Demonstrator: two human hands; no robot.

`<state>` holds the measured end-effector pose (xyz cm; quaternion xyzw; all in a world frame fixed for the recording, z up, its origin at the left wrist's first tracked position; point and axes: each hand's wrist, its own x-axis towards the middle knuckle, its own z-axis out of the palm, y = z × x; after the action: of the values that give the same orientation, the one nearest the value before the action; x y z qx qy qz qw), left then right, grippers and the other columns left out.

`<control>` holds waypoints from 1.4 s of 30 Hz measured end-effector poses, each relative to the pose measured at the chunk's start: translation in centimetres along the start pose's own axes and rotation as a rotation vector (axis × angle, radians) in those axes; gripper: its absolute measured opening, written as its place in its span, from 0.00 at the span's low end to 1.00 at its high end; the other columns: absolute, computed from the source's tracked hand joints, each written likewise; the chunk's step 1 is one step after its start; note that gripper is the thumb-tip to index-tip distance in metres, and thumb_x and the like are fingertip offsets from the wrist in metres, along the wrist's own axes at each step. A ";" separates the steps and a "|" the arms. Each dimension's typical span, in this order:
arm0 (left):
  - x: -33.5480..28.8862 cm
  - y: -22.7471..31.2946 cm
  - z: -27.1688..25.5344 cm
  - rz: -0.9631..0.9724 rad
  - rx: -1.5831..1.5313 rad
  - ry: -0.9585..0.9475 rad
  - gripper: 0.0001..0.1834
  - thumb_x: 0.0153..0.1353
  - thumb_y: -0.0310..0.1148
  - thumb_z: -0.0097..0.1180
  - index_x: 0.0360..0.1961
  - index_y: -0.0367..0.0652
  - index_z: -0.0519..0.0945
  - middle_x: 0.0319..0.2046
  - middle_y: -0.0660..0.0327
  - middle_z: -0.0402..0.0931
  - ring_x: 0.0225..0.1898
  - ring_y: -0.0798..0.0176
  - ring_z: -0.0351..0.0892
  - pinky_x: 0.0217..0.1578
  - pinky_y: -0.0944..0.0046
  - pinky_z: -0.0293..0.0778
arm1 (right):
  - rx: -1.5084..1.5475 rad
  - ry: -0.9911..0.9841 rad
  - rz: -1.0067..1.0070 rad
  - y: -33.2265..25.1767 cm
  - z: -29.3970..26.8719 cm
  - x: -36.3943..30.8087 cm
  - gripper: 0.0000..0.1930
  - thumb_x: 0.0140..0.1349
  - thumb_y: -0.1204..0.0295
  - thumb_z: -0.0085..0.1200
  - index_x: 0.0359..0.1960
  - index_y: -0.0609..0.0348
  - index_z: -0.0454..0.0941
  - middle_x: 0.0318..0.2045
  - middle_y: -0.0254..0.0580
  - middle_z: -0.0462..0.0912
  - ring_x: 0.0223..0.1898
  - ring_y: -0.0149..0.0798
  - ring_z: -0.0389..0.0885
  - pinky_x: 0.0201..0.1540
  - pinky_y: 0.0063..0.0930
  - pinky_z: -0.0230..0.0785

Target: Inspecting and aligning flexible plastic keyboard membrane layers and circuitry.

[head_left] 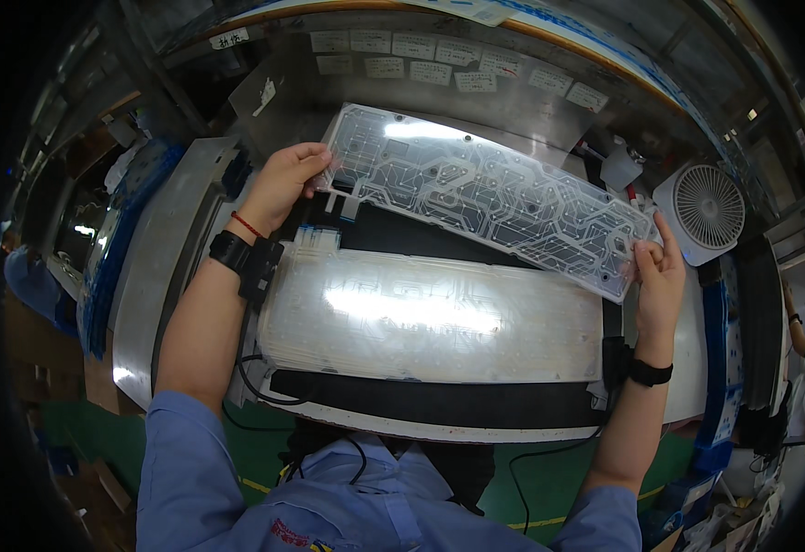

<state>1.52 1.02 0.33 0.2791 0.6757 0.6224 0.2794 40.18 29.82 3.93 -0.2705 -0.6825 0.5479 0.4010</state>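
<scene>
The left hand (283, 184) pinches the left end of a clear sheet with thin lines (485, 198). The sheet hangs tilted over a white pad (430, 317) on the surface (144, 304). The right hand (660, 271) fingers grip its right end, near a small white fan (708, 207).

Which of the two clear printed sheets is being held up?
The upper sheet, tilted, pinched at its ends by the left hand and right hand. The lower sheet lies flat.
</scene>
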 end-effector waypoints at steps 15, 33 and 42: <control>0.8 -1.3 -0.8 -0.009 -0.241 0.112 0.17 0.69 0.37 0.46 0.54 0.38 0.69 0.42 0.60 0.76 0.34 0.75 0.72 0.35 0.77 0.68 | -0.178 0.026 0.135 0.3 -0.2 0.1 0.16 0.64 0.67 0.52 0.51 0.61 0.73 0.28 0.32 0.78 0.22 0.21 0.72 0.24 0.13 0.62; 0.4 -0.9 -0.5 -0.054 -0.203 0.144 0.16 0.69 0.38 0.44 0.54 0.43 0.69 0.35 0.65 0.72 0.34 0.73 0.72 0.36 0.74 0.69 | -0.390 -0.365 0.249 0.9 -0.2 -0.4 0.13 0.63 0.68 0.54 0.43 0.65 0.75 0.22 0.32 0.77 0.22 0.23 0.73 0.26 0.16 0.64; 0.3 -0.9 -0.6 -0.046 -0.182 0.123 0.18 0.70 0.37 0.43 0.56 0.41 0.67 0.36 0.65 0.73 0.34 0.73 0.72 0.36 0.75 0.69 | -0.395 -0.348 0.238 1.1 0.0 -0.5 0.14 0.62 0.67 0.55 0.44 0.66 0.75 0.21 0.31 0.76 0.24 0.23 0.72 0.28 0.18 0.64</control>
<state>0.87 0.82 -0.52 0.1980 0.6385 0.6906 0.2759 40.38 29.75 2.77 -0.3234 -0.7981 0.4857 0.1503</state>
